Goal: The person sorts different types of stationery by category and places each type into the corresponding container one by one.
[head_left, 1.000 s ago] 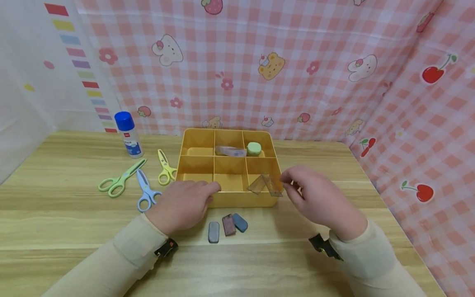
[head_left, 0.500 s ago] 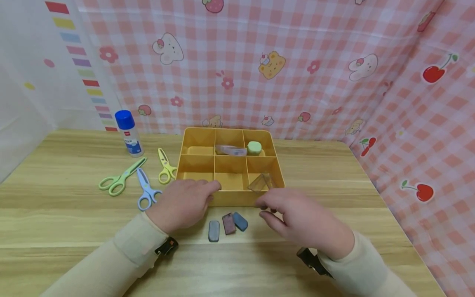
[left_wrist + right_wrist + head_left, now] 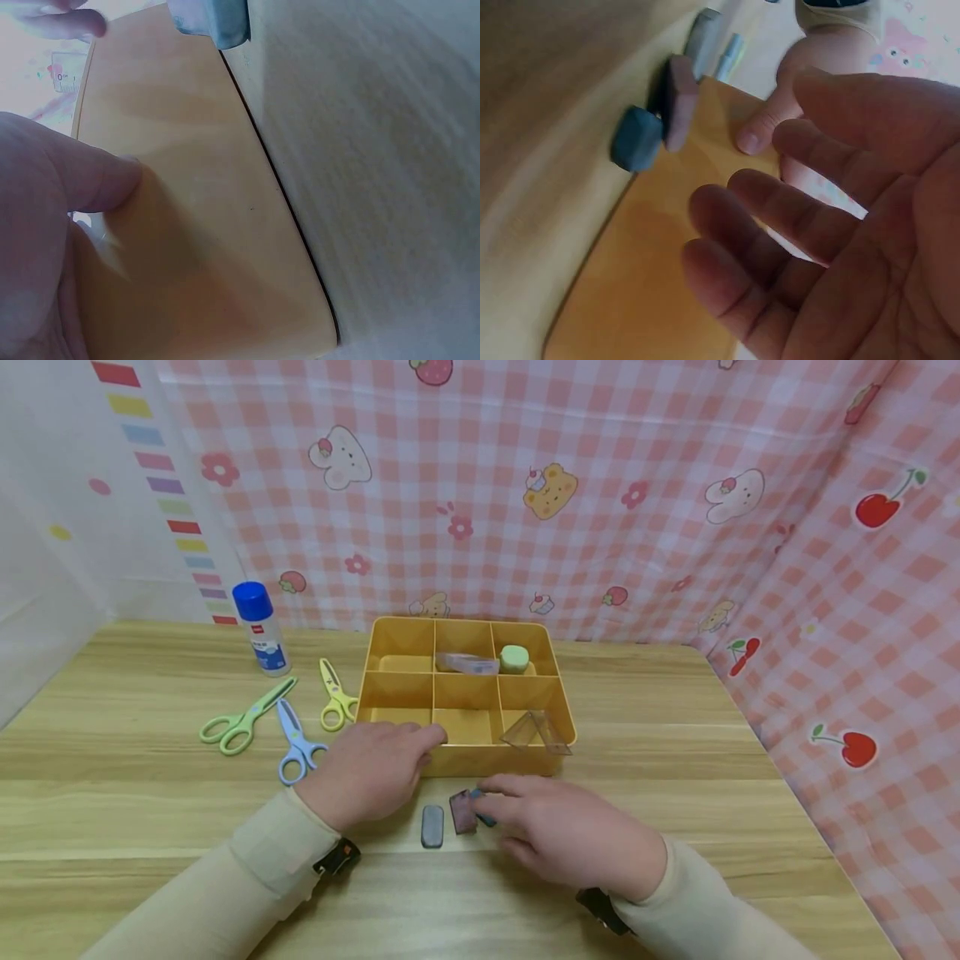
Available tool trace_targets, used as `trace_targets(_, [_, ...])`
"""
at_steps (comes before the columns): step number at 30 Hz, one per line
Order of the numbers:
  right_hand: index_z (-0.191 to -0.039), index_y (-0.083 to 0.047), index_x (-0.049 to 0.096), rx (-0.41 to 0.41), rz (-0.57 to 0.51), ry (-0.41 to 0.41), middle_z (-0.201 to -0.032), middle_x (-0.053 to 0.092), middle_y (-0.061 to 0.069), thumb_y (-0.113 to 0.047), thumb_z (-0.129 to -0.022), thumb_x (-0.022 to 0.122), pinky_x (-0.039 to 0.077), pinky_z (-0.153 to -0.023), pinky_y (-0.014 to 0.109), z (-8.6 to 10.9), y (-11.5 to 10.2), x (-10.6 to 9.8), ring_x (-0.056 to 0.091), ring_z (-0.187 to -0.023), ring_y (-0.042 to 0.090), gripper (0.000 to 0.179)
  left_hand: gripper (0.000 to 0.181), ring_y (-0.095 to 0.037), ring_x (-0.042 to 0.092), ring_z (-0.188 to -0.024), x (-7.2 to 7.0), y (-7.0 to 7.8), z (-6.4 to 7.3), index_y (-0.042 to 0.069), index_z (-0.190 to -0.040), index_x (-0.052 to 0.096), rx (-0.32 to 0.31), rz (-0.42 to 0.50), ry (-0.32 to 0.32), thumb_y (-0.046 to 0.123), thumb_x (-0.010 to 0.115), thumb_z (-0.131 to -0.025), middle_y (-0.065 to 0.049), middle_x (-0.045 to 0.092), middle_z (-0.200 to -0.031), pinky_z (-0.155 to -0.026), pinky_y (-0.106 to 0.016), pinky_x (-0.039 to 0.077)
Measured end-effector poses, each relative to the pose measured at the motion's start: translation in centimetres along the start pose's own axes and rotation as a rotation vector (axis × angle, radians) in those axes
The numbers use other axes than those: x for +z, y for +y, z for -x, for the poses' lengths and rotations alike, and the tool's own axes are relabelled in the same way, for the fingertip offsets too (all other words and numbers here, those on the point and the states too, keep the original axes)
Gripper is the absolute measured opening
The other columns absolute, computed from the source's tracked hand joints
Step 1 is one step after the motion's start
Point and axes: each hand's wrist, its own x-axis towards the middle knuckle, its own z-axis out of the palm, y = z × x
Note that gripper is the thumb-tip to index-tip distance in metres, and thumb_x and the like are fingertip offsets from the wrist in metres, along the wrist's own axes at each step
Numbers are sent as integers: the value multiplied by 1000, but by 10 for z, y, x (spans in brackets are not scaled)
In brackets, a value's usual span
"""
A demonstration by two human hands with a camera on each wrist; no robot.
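My left hand (image 3: 367,772) holds the front wall of a yellow divided box (image 3: 491,762), thumb on the outer face and fingers over the rim. Just in front of the box lie three small rounded blocks: a grey one (image 3: 432,827), a mauve one (image 3: 462,811) and a blue one (image 3: 637,139). Above the blue block, my right hand (image 3: 570,831) spreads its loosely bent fingers and partly covers it in the head view. From the right wrist, a gap shows between those fingers and the blocks, and the palm holds nothing.
Left of the box lie green scissors (image 3: 242,724), blue scissors (image 3: 295,747) and yellow scissors (image 3: 335,697). A blue-capped glue bottle (image 3: 262,631) stands behind them. The box holds a green rounded item (image 3: 513,659), a clear plastic item (image 3: 467,663) and transparent flat pieces (image 3: 555,739) jutting over its rim.
My right hand has moved from the box's front right corner down and left to the blocks, leaving the transparent pieces behind. The left hand stays on the box.
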Motion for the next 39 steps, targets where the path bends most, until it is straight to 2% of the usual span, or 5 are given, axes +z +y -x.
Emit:
trace_targets(10, [-151,-23,57,5,47,-53,-154,58,4,-30,-95,80,49,-113,40,-3,0,12,59,-140,19,61,11,-15,50,-57,2,-1,0,24,-96,55,19,-2,31,18,53,-105,6,54,-72,-49,-32,35])
trace_targets(19, [-146,-16,62,28,33,-89,-144,66,0,-25,-94,81,50,-112,38,-3,0,12,63,-133,17,56,11,-14,49,-57,2,-1,0,24,-95,55,19,-6,32,19,53,-105,6,54,-71,-49,-32,35])
trace_targets(26, [-143,-16,63,13,48,-52,-134,67,-2,-25,-93,81,53,-108,36,-4,1,18,65,-124,14,54,11,-14,47,-56,1,-1,0,23,-95,54,21,-5,35,20,53,-106,7,52,-70,-48,-32,34])
trace_targets(34, [-157,-20,50,1,98,-46,-157,55,3,-27,-94,80,47,-115,41,-7,-1,28,57,-141,22,71,10,-14,49,-56,1,-1,0,23,-96,56,20,-10,42,19,54,-105,7,54,-71,-48,-32,35])
trace_targets(39, [-159,-19,46,32,83,-69,-162,50,8,-28,-94,78,45,-118,44,-7,-2,29,53,-146,25,73,8,-15,51,-57,1,-1,1,23,-103,59,14,-12,30,19,53,-105,6,58,-74,-49,-32,36])
